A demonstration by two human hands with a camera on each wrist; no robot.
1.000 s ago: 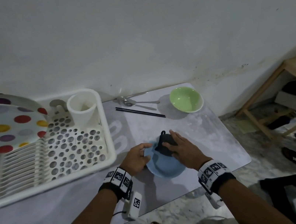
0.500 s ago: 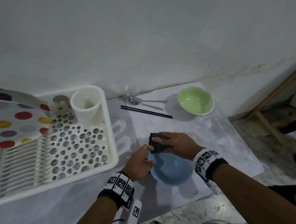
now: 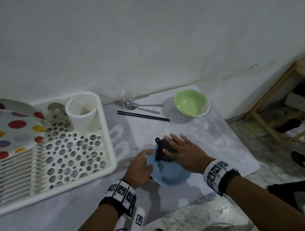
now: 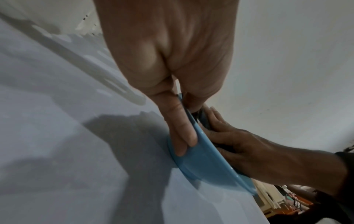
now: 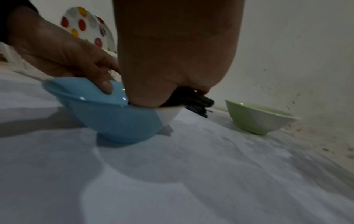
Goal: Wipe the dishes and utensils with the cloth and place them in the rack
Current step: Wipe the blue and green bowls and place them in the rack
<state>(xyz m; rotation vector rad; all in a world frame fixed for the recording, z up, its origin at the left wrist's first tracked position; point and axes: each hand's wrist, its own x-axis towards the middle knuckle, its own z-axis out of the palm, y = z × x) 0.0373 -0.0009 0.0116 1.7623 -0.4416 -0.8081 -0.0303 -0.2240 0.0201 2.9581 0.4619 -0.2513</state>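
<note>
Blue bowl (image 3: 170, 174) on the grey mat (image 3: 221, 140), tipped slightly, just right of the white rack (image 3: 106, 134). Left hand (image 3: 139, 170) gripping its rim, thumb inside. Right hand (image 3: 185, 153), fingers spread flat, pressing the dark cloth (image 3: 163, 150) into the bowl. Green bowl (image 3: 192, 102), 2 black chopsticks (image 3: 143, 116) and spoons (image 3: 142, 107) by the wall; spotted plate (image 3: 0, 129) upright in the rack.
</note>
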